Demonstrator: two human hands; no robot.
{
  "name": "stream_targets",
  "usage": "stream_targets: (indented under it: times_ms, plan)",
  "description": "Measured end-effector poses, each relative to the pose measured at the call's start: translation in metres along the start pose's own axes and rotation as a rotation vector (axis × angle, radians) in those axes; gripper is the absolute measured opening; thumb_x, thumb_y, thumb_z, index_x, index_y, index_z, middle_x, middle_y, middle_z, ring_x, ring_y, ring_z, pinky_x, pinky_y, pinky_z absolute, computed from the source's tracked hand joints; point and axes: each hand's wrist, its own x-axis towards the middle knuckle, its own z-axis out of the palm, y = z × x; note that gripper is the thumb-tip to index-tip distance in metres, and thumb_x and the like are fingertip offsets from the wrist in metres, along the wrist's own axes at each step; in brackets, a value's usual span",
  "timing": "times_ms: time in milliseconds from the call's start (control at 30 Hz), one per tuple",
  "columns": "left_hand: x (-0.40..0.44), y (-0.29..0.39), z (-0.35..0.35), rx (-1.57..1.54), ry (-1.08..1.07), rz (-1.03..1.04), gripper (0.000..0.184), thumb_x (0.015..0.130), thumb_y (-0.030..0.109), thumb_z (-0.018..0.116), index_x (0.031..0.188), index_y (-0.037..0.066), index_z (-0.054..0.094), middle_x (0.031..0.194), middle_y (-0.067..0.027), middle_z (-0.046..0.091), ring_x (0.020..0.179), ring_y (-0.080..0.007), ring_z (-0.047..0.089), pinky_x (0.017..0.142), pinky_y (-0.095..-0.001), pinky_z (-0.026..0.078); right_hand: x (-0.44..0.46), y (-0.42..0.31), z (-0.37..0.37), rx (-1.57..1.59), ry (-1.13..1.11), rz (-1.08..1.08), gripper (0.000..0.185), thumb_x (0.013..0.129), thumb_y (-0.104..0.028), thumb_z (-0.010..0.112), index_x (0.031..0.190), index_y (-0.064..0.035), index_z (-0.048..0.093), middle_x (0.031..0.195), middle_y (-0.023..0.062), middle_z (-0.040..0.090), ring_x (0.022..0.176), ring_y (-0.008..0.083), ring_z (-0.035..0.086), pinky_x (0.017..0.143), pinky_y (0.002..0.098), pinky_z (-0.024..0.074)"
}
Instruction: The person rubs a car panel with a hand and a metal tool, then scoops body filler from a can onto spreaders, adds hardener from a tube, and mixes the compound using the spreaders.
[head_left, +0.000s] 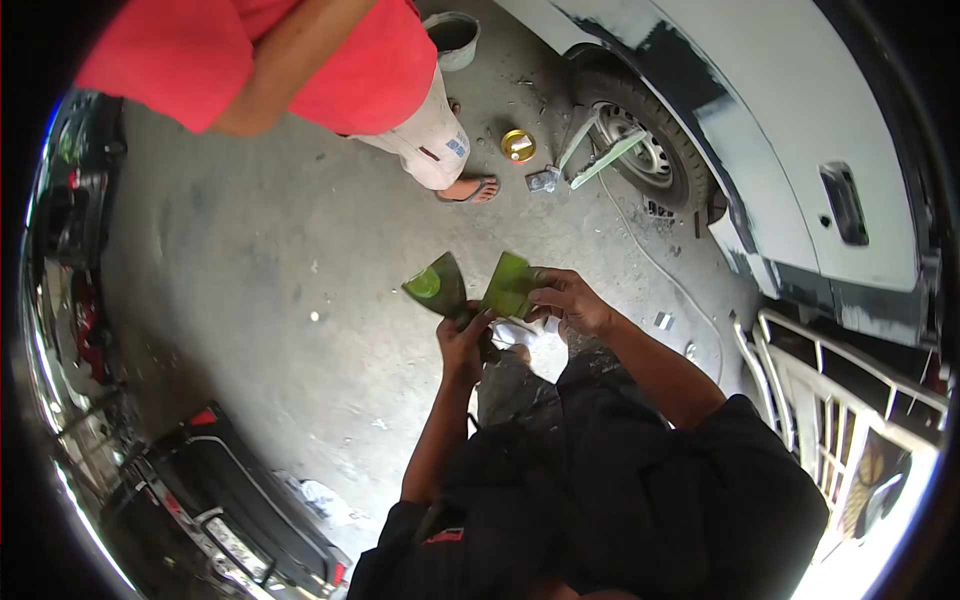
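Observation:
My left hand is closed round the narrow end of a dark, flared spreader blade, which carries a bright green smear on its face. Just to the right, my right hand pinches the edge of a flat green spreader between thumb and fingers. The two blades are held side by side in front of my body, their lower corners close together. Whether they touch there cannot be made out.
A co-worker in a red shirt stands ahead. Beyond my hands are an open round tin, a bucket and a van's wheel. A cable crosses the floor. White metal railings stand at right, a dark car part at lower left.

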Motion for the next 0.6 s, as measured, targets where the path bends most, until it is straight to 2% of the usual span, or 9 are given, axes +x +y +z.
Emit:
stream_targets:
  times_ms: [67,133,200,267,333,400,433,533,600]
  plan:
    - [0.001,-0.027,-0.017,-0.008,0.119,-0.018,0.021,0.079,0.004,0.073,0.097,0.002,0.063,0.075,0.0007,0.060,0.058,-0.0073,0.051,0.054,-0.0234,0.039,0.023,0.007,-0.051,0.035,-0.140,0.153,0.061,0.092,-0.025,0.059,0.144,-0.0012,0.037,0.117,0.0140,0.059,0.100,0.0224,0.063,0.084,0.0394,0.0541]
    - [0.005,-0.063,-0.037,-0.024,0.249,-0.006,0.023,0.079,0.005,0.074,0.099,0.001,0.065,0.075,0.0028,0.061,0.059,-0.0057,0.049,0.054,-0.0224,0.038,0.069,0.031,-0.130,-0.084,0.122,0.214,0.054,0.094,-0.034,0.052,0.140,-0.0058,0.045,0.114,0.0132,0.060,0.100,0.0248,0.062,0.083,0.0389,0.0510]
    - [0.000,-0.095,-0.047,-0.051,0.399,-0.083,0.022,0.079,0.006,0.074,0.098,0.000,0.067,0.073,0.0024,0.061,0.057,-0.0051,0.049,0.052,-0.0219,0.037,0.121,0.048,-0.221,-0.089,0.462,0.201,0.039,0.092,-0.029,0.055,0.125,-0.0064,0.056,0.105,0.0135,0.063,0.086,0.0240,0.065,0.073,0.0361,0.0523]
    - [-0.013,-0.119,-0.046,-0.095,0.481,-0.144,0.021,0.079,0.005,0.072,0.098,-0.002,0.067,0.069,-0.0004,0.060,0.047,-0.0060,0.046,0.043,-0.0230,0.034,0.174,0.057,-0.328,-0.061,0.600,0.198,0.032,0.091,-0.022,0.057,0.118,-0.0057,0.057,0.099,0.0137,0.065,0.075,0.0245,0.067,0.056,0.0325,0.0526]
    - [-0.020,-0.147,-0.045,-0.053,0.561,-0.174,0.022,0.081,0.007,0.072,0.100,-0.003,0.065,0.067,-0.0011,0.058,0.044,-0.0066,0.045,0.038,-0.0228,0.032,0.228,0.045,-0.396,-0.166,0.771,0.183,0.029,0.091,-0.022,0.057,0.116,-0.0067,0.059,0.092,0.0132,0.068,0.068,0.0248,0.067,0.053,0.0330,0.0522]
    - [-0.021,-0.182,-0.030,-0.142,0.662,-0.208,0.020,0.083,0.008,0.069,0.099,-0.003,0.062,0.070,-0.0028,0.059,0.044,-0.0073,0.046,0.037,-0.0224,0.036,0.285,0.034,-0.480,-0.255,0.624,0.173,0.024,0.094,-0.026,0.051,0.101,-0.0045,0.060,0.074,0.0123,0.067,0.056,0.0216,0.063,0.047,0.0277,0.0481]
    - [-0.019,-0.192,-0.018,-0.168,0.714,-0.237,0.019,0.084,0.009,0.069,0.098,-0.002,0.062,0.071,-0.0032,0.060,0.044,-0.0076,0.047,0.037,-0.0224,0.038,0.307,0.013,-0.473,-0.280,0.757,0.194,0.026,0.095,-0.028,0.048,0.098,-0.0037,0.058,0.077,0.0127,0.068,0.057,0.0207,0.062,0.047,0.0276,0.0477]
    - [-0.016,-0.241,0.007,-0.265,0.775,-0.281,0.016,0.085,0.011,0.069,0.096,0.002,0.062,0.071,-0.0032,0.060,0.047,-0.0095,0.051,0.036,-0.0249,0.040,0.372,-0.018,-0.520,-0.120,0.767,-0.002,0.032,0.097,-0.024,0.047,0.115,0.0024,0.046,0.093,0.0205,0.064,0.072,0.0270,0.067,0.056,0.0305,0.0558]
    - [-0.008,-0.282,0.015,-0.317,0.798,-0.284,0.014,0.085,0.013,0.069,0.092,0.004,0.062,0.069,-0.0029,0.060,0.049,-0.0107,0.052,0.037,-0.0261,0.041,0.418,-0.029,-0.575,-0.059,0.796,0.025,0.039,0.096,-0.024,0.051,0.123,0.0024,0.041,0.098,0.0229,0.061,0.081,0.0320,0.067,0.062,0.0358,0.0582]
